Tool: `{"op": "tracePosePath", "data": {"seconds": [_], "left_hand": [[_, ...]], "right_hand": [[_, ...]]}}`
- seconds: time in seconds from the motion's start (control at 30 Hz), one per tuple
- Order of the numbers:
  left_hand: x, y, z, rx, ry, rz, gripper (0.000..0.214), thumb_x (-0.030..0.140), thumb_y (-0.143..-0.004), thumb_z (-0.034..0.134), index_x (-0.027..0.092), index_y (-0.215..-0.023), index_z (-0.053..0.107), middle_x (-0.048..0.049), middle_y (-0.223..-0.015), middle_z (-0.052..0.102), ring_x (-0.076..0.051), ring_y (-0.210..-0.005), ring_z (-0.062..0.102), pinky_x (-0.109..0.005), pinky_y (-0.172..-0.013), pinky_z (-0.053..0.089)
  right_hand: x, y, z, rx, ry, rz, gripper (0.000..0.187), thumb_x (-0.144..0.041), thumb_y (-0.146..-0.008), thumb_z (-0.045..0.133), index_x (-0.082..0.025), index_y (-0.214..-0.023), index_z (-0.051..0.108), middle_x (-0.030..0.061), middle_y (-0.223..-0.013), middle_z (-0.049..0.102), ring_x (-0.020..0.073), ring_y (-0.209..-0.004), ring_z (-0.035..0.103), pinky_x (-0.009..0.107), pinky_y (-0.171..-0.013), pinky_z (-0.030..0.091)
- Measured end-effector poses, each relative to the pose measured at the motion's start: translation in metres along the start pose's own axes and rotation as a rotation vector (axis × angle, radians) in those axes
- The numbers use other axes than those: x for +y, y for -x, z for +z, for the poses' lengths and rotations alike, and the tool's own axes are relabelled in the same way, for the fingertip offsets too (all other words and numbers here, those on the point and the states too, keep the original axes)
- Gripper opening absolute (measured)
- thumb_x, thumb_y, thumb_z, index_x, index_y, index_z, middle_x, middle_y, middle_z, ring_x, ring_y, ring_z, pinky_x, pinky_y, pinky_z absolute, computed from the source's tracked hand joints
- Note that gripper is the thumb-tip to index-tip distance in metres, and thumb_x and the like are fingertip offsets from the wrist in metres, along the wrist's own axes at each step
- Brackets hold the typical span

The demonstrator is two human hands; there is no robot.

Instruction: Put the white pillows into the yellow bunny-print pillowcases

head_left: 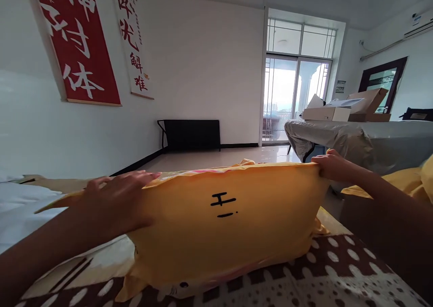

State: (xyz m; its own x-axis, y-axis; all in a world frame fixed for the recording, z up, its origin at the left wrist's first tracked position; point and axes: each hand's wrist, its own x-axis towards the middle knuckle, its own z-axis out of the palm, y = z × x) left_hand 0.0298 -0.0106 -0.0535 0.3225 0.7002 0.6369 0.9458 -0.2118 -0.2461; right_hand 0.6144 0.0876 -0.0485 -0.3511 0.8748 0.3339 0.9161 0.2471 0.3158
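A yellow pillow (264,216) in a printed cover stands on its long edge in front of me, with black "Hi" lettering turned sideways on its face. Round its upper left end lies my left hand (117,201), thumb on the near face and fingers over the top edge. A pointed yellow corner sticks out to the left behind that hand. My right hand (333,165) pinches the upper right corner, fingers closed. The pillow's bottom rests on a brown blanket (338,253) with white dots. Its far side is mostly hidden.
White bedding (20,212) lies at the left. Beyond stands a table (338,133) under plastic sheeting, bearing cardboard boxes (326,113). More yellow fabric (402,183) is at the right. A black folded panel (192,134) leans by the far wall, left of a glass door (282,99).
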Motion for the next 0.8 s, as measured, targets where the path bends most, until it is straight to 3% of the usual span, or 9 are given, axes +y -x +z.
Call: {"op": "tracePosePath", "data": {"seconds": [0.07, 0.13, 0.23, 0.37, 0.5, 0.67, 0.8], "left_hand": [[-0.013, -0.016, 0.0, -0.211, 0.088, -0.091, 0.055, 0.057, -0.061, 0.059, 0.024, -0.106, 0.058, -0.0027, -0.109, 0.066, -0.027, -0.1, 0.058, -0.042, -0.093, 0.038], [-0.023, -0.024, 0.004, -0.342, 0.238, -0.183, 0.05, 0.057, -0.065, 0.058, 0.022, -0.101, 0.061, -0.0008, -0.101, 0.068, -0.022, -0.093, 0.059, -0.03, -0.085, 0.042], [-0.035, -0.029, 0.005, -0.362, 0.367, -0.286, 0.048, 0.058, -0.068, 0.056, 0.021, -0.098, 0.062, 0.0021, -0.091, 0.069, -0.018, -0.084, 0.059, -0.019, -0.072, 0.041], [-0.055, -0.04, -0.013, -0.35, 0.329, -0.359, 0.047, 0.058, -0.063, 0.056, 0.017, -0.083, 0.066, 0.0046, -0.073, 0.067, -0.015, -0.074, 0.057, -0.015, -0.065, 0.036], [-0.064, -0.047, -0.04, -0.123, 0.431, -0.596, 0.044, 0.048, -0.068, 0.053, 0.009, -0.084, 0.066, 0.0055, -0.068, 0.062, -0.008, -0.068, 0.052, -0.014, -0.066, 0.034], [-0.026, -0.043, -0.048, 0.224, 0.798, -0.743, 0.027, 0.033, -0.069, 0.056, 0.012, -0.085, 0.06, 0.0069, -0.065, 0.05, -0.005, -0.058, 0.044, -0.015, -0.057, 0.034], [-0.003, -0.05, -0.059, 0.544, 0.485, -0.828, 0.021, 0.033, -0.074, 0.052, 0.012, -0.076, 0.056, 0.0062, -0.063, 0.045, -0.005, -0.059, 0.039, -0.017, -0.057, 0.033]], "right_hand": [[0.004, 0.002, 0.007, -0.038, -0.008, 0.033, 0.013, -0.012, -0.068, 0.047, -0.021, -0.069, 0.056, 0.0053, -0.075, 0.066, 0.0215, -0.077, 0.062, 0.03, -0.069, 0.031], [0.005, 0.008, 0.014, -0.101, -0.053, 0.087, 0.014, -0.014, -0.073, 0.047, -0.02, -0.072, 0.059, 0.007, -0.076, 0.066, 0.0221, -0.075, 0.063, 0.029, -0.063, 0.03], [0.002, 0.015, 0.015, -0.11, -0.087, 0.163, 0.016, -0.015, -0.077, 0.047, -0.019, -0.075, 0.062, 0.0091, -0.075, 0.066, 0.022, -0.07, 0.062, 0.028, -0.058, 0.028], [0.017, 0.019, -0.017, 0.02, -0.122, 0.216, 0.012, -0.014, -0.075, 0.053, -0.017, -0.068, 0.062, 0.0089, -0.072, 0.065, 0.0211, -0.069, 0.059, 0.028, -0.06, 0.028], [0.032, 0.019, -0.042, 0.202, -0.242, 0.298, 0.012, -0.017, -0.075, 0.051, -0.018, -0.071, 0.063, 0.0068, -0.074, 0.065, 0.0202, -0.069, 0.056, 0.028, -0.061, 0.031], [-0.006, 0.011, -0.025, 0.58, -0.714, 0.504, 0.025, -0.031, -0.08, 0.041, -0.017, -0.075, 0.061, 0.0046, -0.073, 0.063, 0.0182, -0.068, 0.053, 0.026, -0.059, 0.036], [-0.022, -0.001, -0.026, 0.788, -0.756, 0.669, 0.028, -0.034, -0.083, 0.037, -0.017, -0.079, 0.059, 0.0091, -0.079, 0.063, 0.0208, -0.072, 0.053, 0.03, -0.062, 0.036]]}}
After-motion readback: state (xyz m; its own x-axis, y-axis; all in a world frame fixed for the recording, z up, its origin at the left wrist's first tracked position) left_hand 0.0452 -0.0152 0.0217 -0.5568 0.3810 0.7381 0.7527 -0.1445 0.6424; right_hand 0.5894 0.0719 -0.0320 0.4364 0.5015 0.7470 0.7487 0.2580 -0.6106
